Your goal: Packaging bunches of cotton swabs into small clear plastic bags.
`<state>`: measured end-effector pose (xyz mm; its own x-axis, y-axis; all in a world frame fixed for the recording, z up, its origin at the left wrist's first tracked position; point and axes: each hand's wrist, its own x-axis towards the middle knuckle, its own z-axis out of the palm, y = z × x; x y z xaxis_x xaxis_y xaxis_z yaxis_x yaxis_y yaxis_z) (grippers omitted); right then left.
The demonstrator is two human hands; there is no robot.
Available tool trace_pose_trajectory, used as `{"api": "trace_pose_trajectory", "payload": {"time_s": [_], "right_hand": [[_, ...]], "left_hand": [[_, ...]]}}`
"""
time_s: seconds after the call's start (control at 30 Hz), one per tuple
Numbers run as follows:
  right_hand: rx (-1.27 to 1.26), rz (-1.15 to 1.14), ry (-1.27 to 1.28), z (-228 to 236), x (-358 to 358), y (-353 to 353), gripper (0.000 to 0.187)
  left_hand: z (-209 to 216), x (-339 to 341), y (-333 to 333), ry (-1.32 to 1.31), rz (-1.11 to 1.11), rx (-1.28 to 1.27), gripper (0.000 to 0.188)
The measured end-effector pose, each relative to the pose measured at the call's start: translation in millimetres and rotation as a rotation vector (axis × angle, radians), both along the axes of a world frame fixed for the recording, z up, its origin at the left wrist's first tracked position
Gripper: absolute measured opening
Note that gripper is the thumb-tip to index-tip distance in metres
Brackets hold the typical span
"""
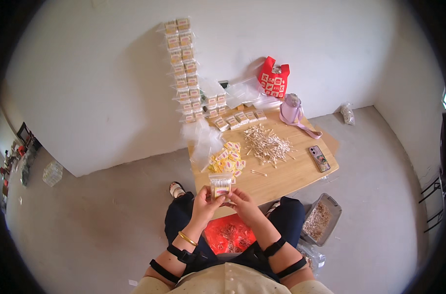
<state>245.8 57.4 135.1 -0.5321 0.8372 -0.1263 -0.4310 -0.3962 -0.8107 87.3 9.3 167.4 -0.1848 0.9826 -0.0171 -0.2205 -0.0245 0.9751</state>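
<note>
Between my two hands, over the table's near edge, is a small clear bag of cotton swabs (220, 184) with a yellow and white label card inside. My left hand (204, 200) grips its left side, and my right hand (239, 198) has its fingers closed at the lower right corner. Just beyond lies a heap of yellow and white label cards (229, 159). To the right of the cards spreads a pile of loose cotton swabs (267, 144). A few single swabs (258, 173) lie nearer to me. Clear empty bags (202, 142) are heaped at the left.
A tall stack of filled packs (183, 68) rises at the table's (281, 181) back left, beside a row of packs (241, 118). A lilac bottle (291, 109), phone (320, 159) and red bag (275, 78) are at the right. Below sit a red-lined container (228, 235) and grey bin (323, 220).
</note>
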Motion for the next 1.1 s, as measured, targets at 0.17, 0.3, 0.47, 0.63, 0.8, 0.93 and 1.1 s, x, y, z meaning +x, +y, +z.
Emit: {"api": "trace_pose_trajectory", "payload": {"time_s": [0.17,0.3,0.47,0.63,0.8,0.93,1.1], "right_hand": [[-0.001,-0.084,-0.239,-41.7,19.9,41.1,0.021],[0.066,-0.318,-0.446,-51.3,53.7,119.4,0.02],[0.154,-0.492,-0.482,-33.2,95.0,271.6,0.017],[0.196,-0.619,-0.583,-33.0,94.3,407.4,0.019],[0.224,-0.69,-0.741,-69.9,68.8,494.6,0.02],[0.243,-0.721,-0.847,-106.4,53.7,526.6,0.014],[0.316,-0.658,-0.708,-126.5,60.7,523.6,0.017]], "left_hand": [[-33.8,-10.9,16.1,0.076,-0.101,-0.105,0.036],[-83.1,-43.0,20.5,0.184,-0.043,-0.246,0.034],[-94.4,-71.0,27.5,0.109,0.029,-0.369,0.019],[-114.1,-96.3,58.0,0.064,0.155,-0.368,0.018],[-128.6,-133.8,95.9,0.124,0.277,-0.424,0.028],[-136.4,-156.5,125.8,0.194,0.378,-0.466,0.032],[-158.4,-156.6,156.6,0.179,0.398,-0.403,0.041]]}}
